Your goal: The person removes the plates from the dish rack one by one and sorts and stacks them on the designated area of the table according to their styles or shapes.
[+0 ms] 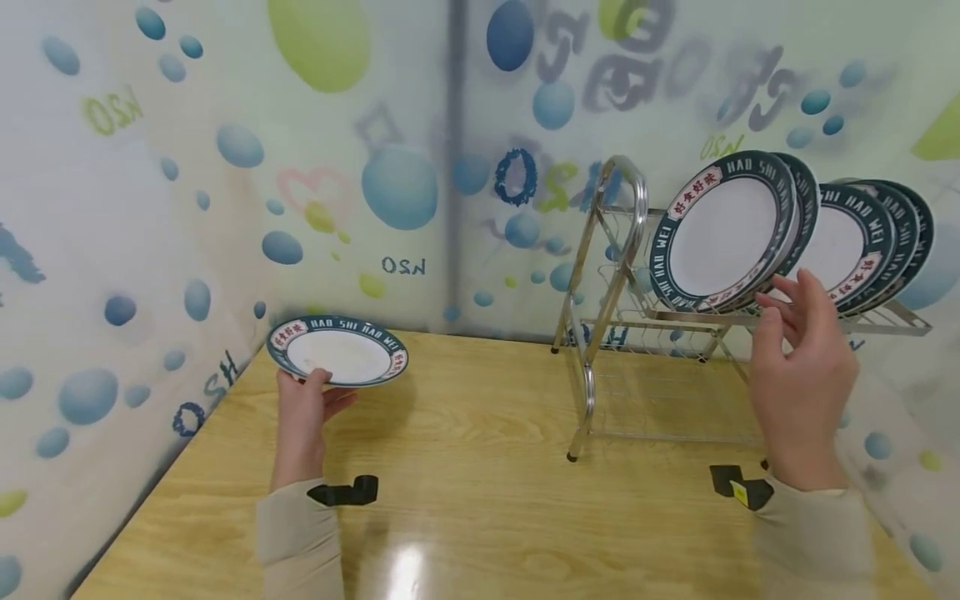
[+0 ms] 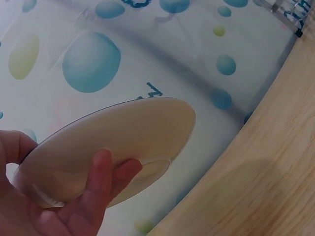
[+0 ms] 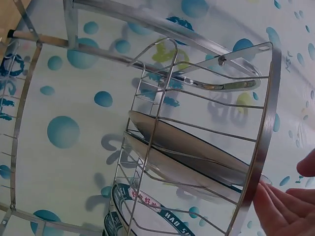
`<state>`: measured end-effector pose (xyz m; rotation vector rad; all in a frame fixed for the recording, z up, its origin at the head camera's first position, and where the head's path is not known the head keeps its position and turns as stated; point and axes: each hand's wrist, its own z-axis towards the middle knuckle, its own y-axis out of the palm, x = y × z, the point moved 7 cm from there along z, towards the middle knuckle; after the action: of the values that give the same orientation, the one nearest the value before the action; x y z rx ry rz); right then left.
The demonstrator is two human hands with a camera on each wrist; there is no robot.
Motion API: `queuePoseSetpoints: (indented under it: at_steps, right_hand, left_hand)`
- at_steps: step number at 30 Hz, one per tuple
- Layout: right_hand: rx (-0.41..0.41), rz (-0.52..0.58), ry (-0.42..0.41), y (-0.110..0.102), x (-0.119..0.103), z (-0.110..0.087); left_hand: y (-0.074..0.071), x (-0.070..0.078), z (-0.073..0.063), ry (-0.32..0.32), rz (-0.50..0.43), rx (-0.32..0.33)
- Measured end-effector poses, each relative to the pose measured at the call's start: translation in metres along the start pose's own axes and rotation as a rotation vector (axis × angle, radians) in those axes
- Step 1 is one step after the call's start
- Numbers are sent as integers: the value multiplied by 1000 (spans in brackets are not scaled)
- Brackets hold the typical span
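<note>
**Left hand (image 1: 303,407) pinches a green-rimmed plate (image 1: 337,355) while right hand (image 1: 806,375) reaches beside a loaded rack (image 1: 615,293)**

The held plate is round, smooth and glossy, with a white centre and a broad dark-green rim carrying white lettering and red-and-white panels. The left thumb lies over its near rim, the fingers beneath. It is held nearly level above the wood-grained table (image 1: 480,517), near the table's far left corner, its soft shadow falling on the yellowish surface.

The rack is shiny metal: rounded tube loops, thin wires and dark feet. On its upper tier, matching plates lean in two groups, a front pair (image 1: 720,237) and a group to the right (image 1: 838,237) of at least three. The right hand's fingers bend loosely, thumb apart from them, gripping nothing; whether a fingertip touches plate or metal, I cannot tell. Pale sleeves (image 1: 300,542) and black wrist straps (image 1: 342,493) show at both arms, and blue and green bubble shapes cover the wall (image 1: 315,275).

Only the left wrist view shows the held plate's plain, pale underside, with its raised foot ring and two fingers spread against it. Only the right wrist view looks through the bent wires at the backs of two leaning plates, and shows a small screw (image 3: 221,61) and a flat outer bar (image 3: 264,130) close beside the fingertips.
</note>
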<state>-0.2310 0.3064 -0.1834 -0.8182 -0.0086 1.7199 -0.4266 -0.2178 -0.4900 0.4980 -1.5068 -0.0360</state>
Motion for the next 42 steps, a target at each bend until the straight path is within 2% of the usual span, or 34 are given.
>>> queuePoseSetpoints:
  at_steps: [3,6,10,13,14,16,21,25,30,38,40,42]
  right_hand:
    - [-13,-66,21,-1,2,8]
    - [-48,-109,67,0,6,16]
    - [-87,-158,114,0,8,21]
    - [-99,-192,122,-1,9,22]
    - [-99,-208,118,-2,8,23]
    - [-97,-245,94,-2,7,24]
    - [-67,-334,-32,1,-2,31]
    - [-84,-360,-101,7,-8,37]
    - [-136,-363,-137,16,-12,44]
    - [-295,-404,-45,33,-7,60]
    - [-317,-412,-26,35,-7,61]
    - [-321,-405,-12,35,-7,63]
  left_hand:
    - [-1,-7,5,-11,19,-7]
    - [1,-4,4,-15,14,-22]
    - [6,9,-6,-35,-6,-67]
    - [6,8,-8,-51,15,-69]
    - [4,3,-6,-51,33,-51]
    - [2,-3,-3,-56,37,-40]
    - [-3,-10,-1,-61,34,0]
    - [-7,-9,-3,-61,56,20]
    - [-11,-3,-9,-73,63,-14]
    - [-19,-7,-9,-70,68,18]
    - [-18,-5,-11,-76,58,11]
    - [-14,3,-18,-95,51,-3]
